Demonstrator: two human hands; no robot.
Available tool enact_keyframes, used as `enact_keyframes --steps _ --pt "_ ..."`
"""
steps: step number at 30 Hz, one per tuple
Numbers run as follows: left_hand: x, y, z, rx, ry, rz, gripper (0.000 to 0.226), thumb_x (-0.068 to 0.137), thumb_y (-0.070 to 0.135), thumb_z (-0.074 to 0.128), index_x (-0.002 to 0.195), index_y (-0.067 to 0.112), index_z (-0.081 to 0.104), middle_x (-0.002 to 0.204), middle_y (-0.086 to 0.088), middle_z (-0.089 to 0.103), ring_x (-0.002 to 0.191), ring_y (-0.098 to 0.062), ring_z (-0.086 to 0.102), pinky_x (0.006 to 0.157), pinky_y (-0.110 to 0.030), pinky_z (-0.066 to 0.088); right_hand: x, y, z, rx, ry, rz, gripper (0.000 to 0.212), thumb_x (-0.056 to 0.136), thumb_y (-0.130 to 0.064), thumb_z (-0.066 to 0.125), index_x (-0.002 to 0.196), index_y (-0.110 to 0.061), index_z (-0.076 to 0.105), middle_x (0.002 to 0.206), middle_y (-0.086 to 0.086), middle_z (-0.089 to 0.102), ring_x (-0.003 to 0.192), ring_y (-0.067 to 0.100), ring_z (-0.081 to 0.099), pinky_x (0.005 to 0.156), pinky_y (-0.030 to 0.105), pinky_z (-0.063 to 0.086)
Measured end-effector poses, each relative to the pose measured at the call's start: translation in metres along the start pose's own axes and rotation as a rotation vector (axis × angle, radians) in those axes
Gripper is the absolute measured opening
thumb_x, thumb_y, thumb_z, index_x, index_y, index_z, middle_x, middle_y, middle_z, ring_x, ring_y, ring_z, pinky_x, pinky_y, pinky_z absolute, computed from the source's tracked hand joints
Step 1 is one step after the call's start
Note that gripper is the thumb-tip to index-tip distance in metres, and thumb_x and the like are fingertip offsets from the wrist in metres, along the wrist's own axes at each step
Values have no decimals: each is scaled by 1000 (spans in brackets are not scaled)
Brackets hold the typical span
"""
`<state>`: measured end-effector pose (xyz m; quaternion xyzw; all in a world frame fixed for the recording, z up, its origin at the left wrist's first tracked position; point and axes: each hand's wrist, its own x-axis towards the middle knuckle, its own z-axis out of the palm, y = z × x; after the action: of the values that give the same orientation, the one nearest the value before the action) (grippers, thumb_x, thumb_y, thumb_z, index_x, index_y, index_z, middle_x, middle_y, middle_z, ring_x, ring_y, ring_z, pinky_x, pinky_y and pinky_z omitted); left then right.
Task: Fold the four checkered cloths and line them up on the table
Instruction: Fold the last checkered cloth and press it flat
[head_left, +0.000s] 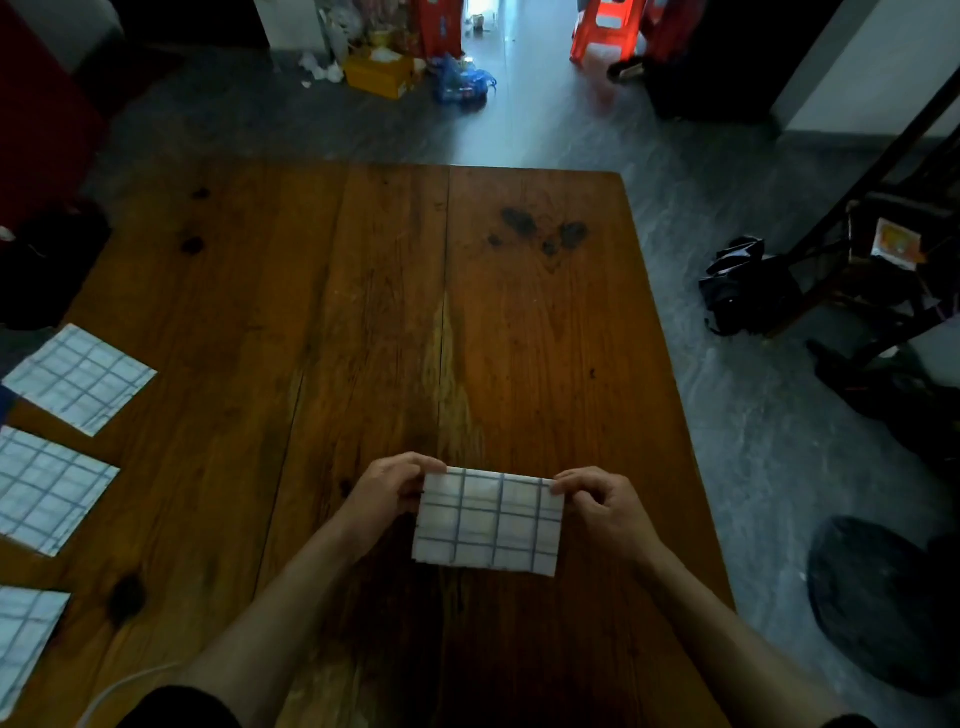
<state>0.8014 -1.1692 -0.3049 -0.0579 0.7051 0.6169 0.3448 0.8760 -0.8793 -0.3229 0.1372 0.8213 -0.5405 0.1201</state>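
left hand (387, 491) + right hand (602, 506) pinch cloth (488, 522) top corners | lower centre, desk (363, 312) | three folded cloths (49, 491) left edge

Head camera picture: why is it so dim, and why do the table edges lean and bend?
In the head view, light comes mainly from the far doorway, leaving the wooden table dim; the checkered cloth pinched by the left hand and right hand looks washed out and soft; the wide lens bends straight edges near the borders.

body: person | arms: bare forearms | sleeves: short, black, at upper arms | hands (387, 491): bare
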Motion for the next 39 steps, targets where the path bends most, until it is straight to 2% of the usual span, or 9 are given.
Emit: enact_keyframes --steps 3,8,13,16,20,24,32,36,39 --pt "9 -12 3 513 186 220 24 99 22 54 121 23 63 136 5 51 128 -15 45 103 -38 44 2 0 4 -220 82 -120 20 92 -7 60 107 -19 66 121 -8 55 114 8 55 85 15 51" --pt "9 -17 27 1127 284 415 55 95 33 57 146 19 41 156 -1 35 145 -18 27 119 -42 27 -1 -2 23 -586 59 -230 47 92 -23 62 138 -20 51 146 -1 42 138 15 35 115 38 36" --pt "7 -37 62 1506 78 435 77 101 44 39 156 13 -5 163 -10 -17 151 -28 -16 123 -50 -2 -12 -3 67 -948 -175 -277 68 102 -45 25 154 -20 -11 159 -1 -25 147 16 -25 122 39 -13" --pt "14 -60 66 1560 30 443 80 99 49 35 156 12 -7 163 -13 -17 149 -30 -22 121 -55 -2 -11 14 83 -928 -186 -247 69 102 -48 18 152 -17 -20 157 2 -33 145 16 -31 117 36 -19" --pt "14 -72 52 1543 30 331 73 98 55 25 157 14 10 166 -10 9 153 -28 1 118 -54 8 -12 35 82 -1023 -129 -187 74 100 -55 23 157 -10 10 165 11 6 151 24 0 116 45 3" --pt "8 -77 31 1505 97 265 76 97 58 26 157 13 16 165 -9 12 152 -28 12 116 -54 12 -12 47 64 -1079 -84 -120 76 100 -60 18 156 -8 14 164 12 11 151 23 2 115 48 7" --pt "14 -58 47 1482 75 366 74 96 51 11 155 12 -7 163 -10 -18 151 -28 -17 123 -52 3 1 28 59 -1097 -22 -172 74 98 -53 29 152 -3 22 161 17 16 150 27 5 115 49 10" --pt "18 -50 68 1507 -29 427 74 102 43 30 155 14 -13 161 -8 -25 148 -27 -25 123 -51 -2 4 16 81 -1079 -124 -304 70 99 -46 24 155 -10 4 164 14 -3 151 29 -9 116 44 -3" --pt "22 -56 64 1548 -64 394 79 101 48 33 155 13 -14 161 -8 -24 148 -27 -24 123 -51 -2 1 27 82 -1083 -153 -255 66 101 -46 21 156 -11 10 164 13 -1 151 31 6 116 43 1"
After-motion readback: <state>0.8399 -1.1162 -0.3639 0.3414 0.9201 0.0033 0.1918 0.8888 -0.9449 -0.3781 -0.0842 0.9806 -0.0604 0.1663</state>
